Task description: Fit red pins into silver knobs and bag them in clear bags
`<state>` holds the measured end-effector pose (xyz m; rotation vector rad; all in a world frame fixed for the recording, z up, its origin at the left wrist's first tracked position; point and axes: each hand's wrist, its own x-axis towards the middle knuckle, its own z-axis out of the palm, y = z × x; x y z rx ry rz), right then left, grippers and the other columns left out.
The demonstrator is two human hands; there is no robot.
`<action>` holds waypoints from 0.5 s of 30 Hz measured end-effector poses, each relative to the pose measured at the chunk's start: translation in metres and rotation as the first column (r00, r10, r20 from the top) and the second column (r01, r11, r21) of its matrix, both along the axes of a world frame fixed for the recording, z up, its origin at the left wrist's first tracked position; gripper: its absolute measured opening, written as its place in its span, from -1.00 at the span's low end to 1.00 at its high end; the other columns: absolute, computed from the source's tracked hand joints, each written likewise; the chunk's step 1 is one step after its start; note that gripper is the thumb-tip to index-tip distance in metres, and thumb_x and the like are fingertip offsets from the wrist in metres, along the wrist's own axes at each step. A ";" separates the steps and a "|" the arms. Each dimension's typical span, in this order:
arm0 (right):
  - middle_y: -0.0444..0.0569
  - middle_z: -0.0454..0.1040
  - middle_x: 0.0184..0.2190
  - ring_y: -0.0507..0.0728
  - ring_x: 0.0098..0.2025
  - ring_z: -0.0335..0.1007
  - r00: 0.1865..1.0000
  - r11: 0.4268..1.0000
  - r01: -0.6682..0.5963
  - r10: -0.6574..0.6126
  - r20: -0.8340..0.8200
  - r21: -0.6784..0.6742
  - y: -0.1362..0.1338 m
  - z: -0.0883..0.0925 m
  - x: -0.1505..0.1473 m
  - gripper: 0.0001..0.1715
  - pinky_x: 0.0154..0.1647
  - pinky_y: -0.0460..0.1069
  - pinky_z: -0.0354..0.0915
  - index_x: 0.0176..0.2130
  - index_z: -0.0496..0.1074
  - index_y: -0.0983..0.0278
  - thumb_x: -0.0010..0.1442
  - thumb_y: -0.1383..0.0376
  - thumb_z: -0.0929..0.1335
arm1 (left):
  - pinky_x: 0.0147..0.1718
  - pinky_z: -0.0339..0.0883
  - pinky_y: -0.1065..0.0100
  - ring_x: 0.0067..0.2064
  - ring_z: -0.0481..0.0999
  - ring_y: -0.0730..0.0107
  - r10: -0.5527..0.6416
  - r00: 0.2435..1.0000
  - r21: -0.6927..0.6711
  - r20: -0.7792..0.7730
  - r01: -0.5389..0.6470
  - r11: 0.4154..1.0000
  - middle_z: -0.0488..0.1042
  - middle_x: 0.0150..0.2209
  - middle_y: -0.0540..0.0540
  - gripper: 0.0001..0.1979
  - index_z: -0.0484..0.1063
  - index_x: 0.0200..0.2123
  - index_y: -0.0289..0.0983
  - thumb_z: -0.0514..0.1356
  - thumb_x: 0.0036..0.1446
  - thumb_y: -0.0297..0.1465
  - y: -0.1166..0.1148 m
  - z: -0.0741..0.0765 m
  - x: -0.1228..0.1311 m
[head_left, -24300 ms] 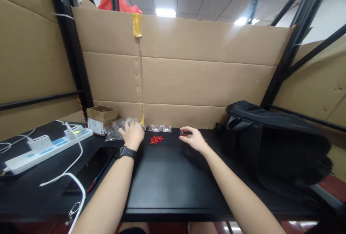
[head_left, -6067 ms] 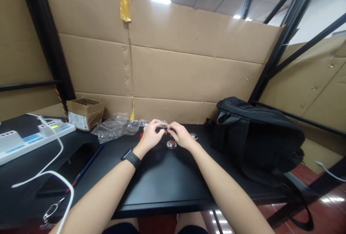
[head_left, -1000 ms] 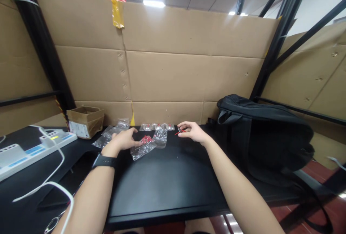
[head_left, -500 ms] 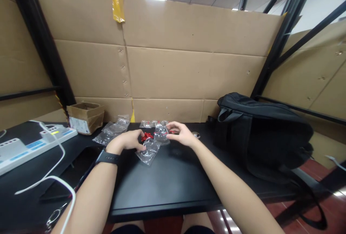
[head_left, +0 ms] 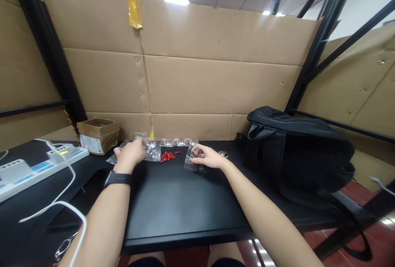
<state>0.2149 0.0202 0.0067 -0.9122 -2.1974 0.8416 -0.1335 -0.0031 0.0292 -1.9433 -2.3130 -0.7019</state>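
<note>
My left hand (head_left: 131, 154) is over the clear plastic bags (head_left: 152, 151) at the back left of the black table; its fingers are blurred. Right of the middle, my right hand (head_left: 207, 156) has its fingers closed on a clear plastic bag (head_left: 193, 165) with something dark and red at it. Between the hands lies a small pile of red pieces (head_left: 167, 156), with one loose red piece (head_left: 178, 152) beside it. Behind them, several clear packets (head_left: 180, 142) with round items and red spots stand in a row. A round metallic item (head_left: 223, 154) lies beyond my right wrist.
A black bag (head_left: 302, 152) fills the right side of the table. At the left are an open cardboard box (head_left: 98, 135), a white power strip (head_left: 40, 172), a white cable (head_left: 66, 203) and a key ring (head_left: 63, 247). A cardboard wall (head_left: 191, 86) stands behind.
My left hand has moved left and back to the plastic bags. The bag near the table's middle is gone from there. The bag at my right hand has shifted slightly right, uncovering a red piece.
</note>
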 end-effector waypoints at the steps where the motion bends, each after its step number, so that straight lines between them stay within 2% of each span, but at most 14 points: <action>1: -0.08 0.43 -0.19 0.09 -0.17 0.41 1.000 1.000 -0.017 0.017 -0.019 -0.025 -0.001 0.001 0.000 -0.51 -0.09 -0.01 0.35 -0.06 0.46 0.21 0.06 0.07 0.51 | -0.07 0.15 -0.13 -0.08 0.54 -0.19 0.106 0.994 0.019 0.005 -0.106 0.994 0.61 -0.19 -0.27 -0.70 0.49 -0.14 -0.15 0.15 0.01 -0.40 0.000 0.000 -0.003; 3: -0.05 0.44 -0.14 0.09 -0.18 0.44 0.996 0.995 -0.059 0.052 -0.076 -0.081 -0.002 0.004 0.000 -0.48 -0.11 -0.02 0.37 -0.03 0.46 0.22 0.07 0.05 0.50 | -0.05 0.13 -0.19 0.01 0.48 -0.27 0.264 0.964 0.044 0.013 -0.265 0.963 0.54 -0.05 -0.35 -0.67 0.48 -0.08 -0.15 0.09 0.08 -0.39 -0.002 0.002 -0.003; 4: -0.03 0.44 -0.12 0.09 -0.19 0.46 0.992 0.992 -0.075 0.064 -0.108 -0.099 -0.003 0.006 0.000 -0.46 -0.12 -0.02 0.37 -0.01 0.46 0.22 0.07 0.05 0.49 | -0.05 0.14 -0.21 0.03 0.46 -0.29 0.287 0.958 0.069 0.018 -0.288 0.955 0.51 0.00 -0.37 -0.67 0.48 -0.07 -0.16 0.08 0.11 -0.39 -0.002 0.003 0.000; 5: -0.02 0.45 -0.11 0.09 -0.19 0.47 0.988 0.991 -0.082 0.068 -0.137 -0.105 -0.003 0.009 0.001 -0.43 -0.11 -0.02 0.38 0.00 0.46 0.23 0.06 0.05 0.50 | -0.05 0.16 -0.19 0.05 0.45 -0.28 0.274 0.961 0.101 0.022 -0.275 0.956 0.49 0.02 -0.37 -0.67 0.49 -0.06 -0.18 0.06 0.13 -0.40 -0.002 0.004 0.005; 6: -0.01 0.45 -0.10 0.08 -0.19 0.47 0.986 0.992 -0.079 0.063 -0.158 -0.099 -0.003 0.011 0.002 -0.41 -0.10 -0.01 0.38 0.00 0.47 0.24 0.03 0.05 0.52 | -0.04 0.20 -0.15 0.06 0.45 -0.23 0.210 0.977 0.137 0.025 -0.212 0.968 0.48 0.02 -0.36 -0.67 0.49 -0.06 -0.19 0.05 0.16 -0.40 -0.002 0.005 0.013; 7: -0.01 0.46 -0.11 0.08 -0.19 0.47 0.984 0.994 -0.064 0.049 -0.169 -0.087 -0.003 0.014 0.004 -0.38 -0.08 -0.01 0.38 0.00 0.48 0.25 0.00 0.05 0.53 | -0.02 0.24 -0.09 0.06 0.46 -0.14 0.093 0.995 0.171 0.024 -0.096 0.981 0.49 0.01 -0.32 -0.68 0.49 -0.06 -0.18 0.04 0.17 -0.41 -0.001 0.005 0.024; 8: -0.01 0.48 -0.12 0.08 -0.21 0.47 0.985 0.996 -0.044 0.031 -0.169 -0.075 -0.003 0.016 0.007 -0.36 -0.08 -0.01 0.38 -0.01 0.49 0.26 -0.04 0.05 0.55 | 0.01 0.28 0.01 0.06 0.47 -0.02 -0.087 0.996 0.200 0.019 0.081 0.976 0.51 0.00 -0.26 -0.69 0.49 -0.08 -0.18 0.04 0.19 -0.43 -0.001 0.005 0.037; 9: -0.01 0.49 -0.13 0.07 -0.22 0.47 0.987 0.998 -0.024 0.014 -0.160 -0.065 -0.002 0.019 0.010 -0.35 -0.09 -0.01 0.38 -0.03 0.50 0.27 -0.07 0.05 0.56 | 0.04 0.29 0.12 0.05 0.48 0.11 -0.323 0.947 0.204 0.000 0.316 0.927 0.52 -0.01 -0.20 -0.71 0.49 -0.09 -0.18 0.05 0.19 -0.44 0.000 0.003 0.051; 10: -0.01 0.51 -0.15 0.07 -0.25 0.47 0.990 0.998 -0.008 -0.001 -0.142 -0.058 -0.001 0.021 0.014 -0.35 -0.11 -0.01 0.38 -0.05 0.51 0.28 -0.09 0.05 0.57 | 0.09 0.28 0.19 0.06 0.48 0.19 -0.533 0.846 0.186 -0.024 0.527 0.829 0.53 0.01 -0.15 -0.72 0.50 -0.09 -0.16 0.07 0.19 -0.45 0.000 0.001 0.065; 11: 0.00 0.52 -0.17 0.07 -0.27 0.47 0.993 0.999 0.006 -0.013 -0.120 -0.052 -0.001 0.023 0.019 -0.36 -0.14 -0.01 0.39 -0.08 0.52 0.29 -0.11 0.06 0.58 | 0.13 0.26 0.22 0.09 0.47 0.23 -0.671 0.740 0.158 -0.043 0.668 0.727 0.52 0.04 -0.12 -0.72 0.51 -0.09 -0.15 0.09 0.18 -0.46 0.000 -0.001 0.079; 12: 0.00 0.54 -0.18 0.07 -0.29 0.46 0.995 0.999 0.018 -0.022 -0.095 -0.049 0.000 0.025 0.023 -0.37 -0.17 -0.02 0.39 -0.10 0.53 0.29 -0.13 0.06 0.58 | 0.17 0.23 0.22 0.12 0.46 0.24 -0.750 0.660 0.122 -0.057 0.750 0.650 0.51 0.08 -0.10 -0.73 0.52 -0.10 -0.14 0.12 0.17 -0.46 -0.001 -0.005 0.092; 13: 0.00 0.56 -0.21 0.07 -0.30 0.46 0.997 0.999 0.029 -0.032 -0.068 -0.042 0.001 0.026 0.028 -0.39 -0.20 -0.02 0.39 -0.13 0.54 0.30 -0.15 0.07 0.59 | 0.19 0.21 0.21 0.15 0.44 0.23 -0.788 0.613 0.097 -0.056 0.789 0.607 0.49 0.11 -0.09 -0.73 0.52 -0.08 -0.13 0.15 0.16 -0.44 -0.002 -0.008 0.103; 15: 0.00 0.58 -0.25 0.09 -0.32 0.46 0.999 0.998 0.052 -0.052 -0.003 -0.022 0.001 0.029 0.035 -0.43 -0.25 -0.03 0.39 -0.19 0.57 0.30 -0.18 0.07 0.59 | 0.19 0.22 0.24 0.14 0.45 0.24 -0.831 0.555 0.032 -0.035 0.832 0.554 0.50 0.12 -0.07 -0.69 0.50 -0.01 -0.11 0.19 0.16 -0.41 -0.006 -0.014 0.117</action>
